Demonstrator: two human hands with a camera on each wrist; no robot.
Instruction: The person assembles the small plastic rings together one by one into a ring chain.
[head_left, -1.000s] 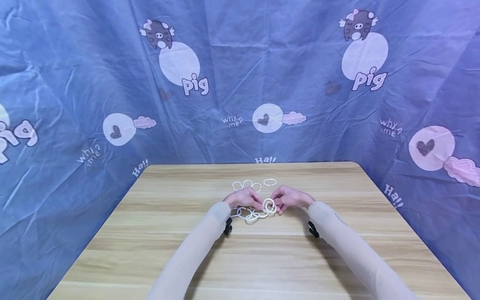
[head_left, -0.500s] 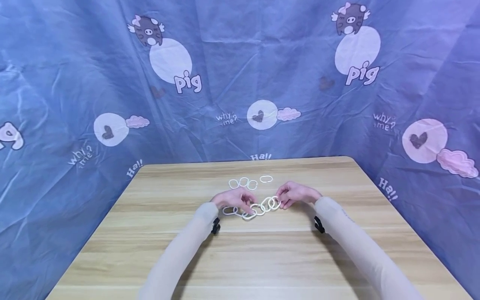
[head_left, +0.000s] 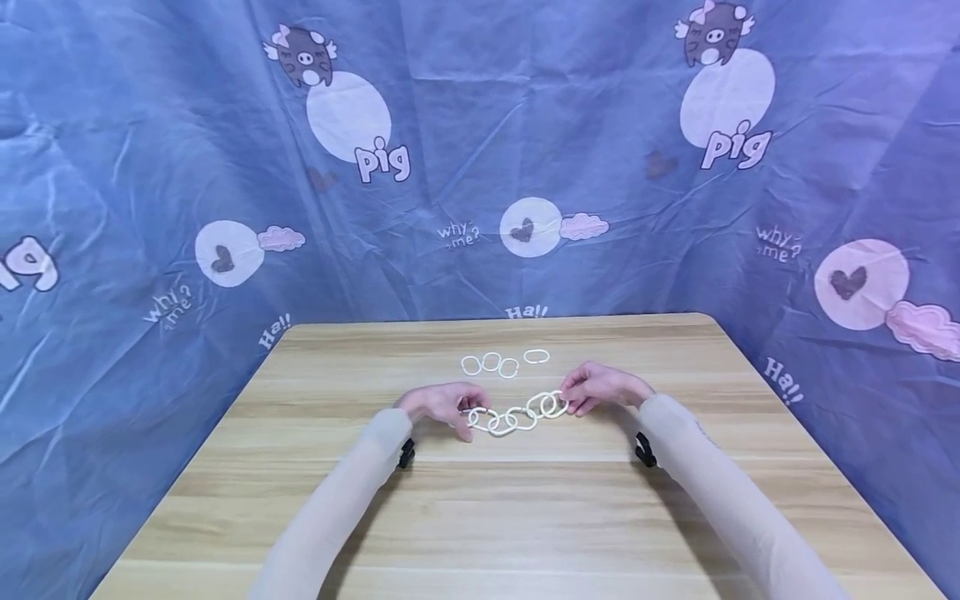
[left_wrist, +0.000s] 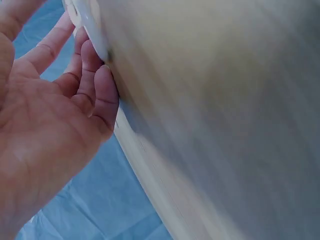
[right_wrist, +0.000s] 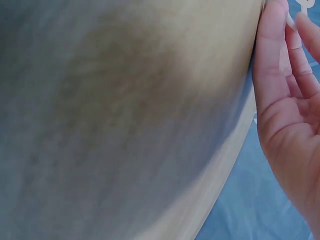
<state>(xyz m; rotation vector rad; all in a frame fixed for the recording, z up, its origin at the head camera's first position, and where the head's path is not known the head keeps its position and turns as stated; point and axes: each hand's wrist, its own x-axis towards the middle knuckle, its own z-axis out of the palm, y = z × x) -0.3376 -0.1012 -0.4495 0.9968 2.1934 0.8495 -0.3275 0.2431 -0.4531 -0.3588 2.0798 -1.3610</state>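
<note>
A chain of several pale plastic links (head_left: 501, 423) lies across the middle of the wooden table, stretched between both hands. At its left end my left hand (head_left: 444, 405) has thumb and fingers around the end link. In the left wrist view, a white link (left_wrist: 90, 25) runs along the fingertips, and the thumb tip is cut off by the frame. My right hand (head_left: 596, 387) pinches the rightmost link; in the right wrist view, only a sliver of white link (right_wrist: 290, 21) shows between its fingers (right_wrist: 272, 45).
Beyond the chain, several loose white links lie on the table: a close group with one link (head_left: 491, 362) in its middle, and a separate oval link (head_left: 536, 357) to the right. A blue printed cloth (head_left: 450, 275) hangs behind the wooden table (head_left: 525, 517).
From a bunched heap, the chain has been drawn out into a longer line. My left hand has moved left to its end, and my right hand slightly right with its link.
</note>
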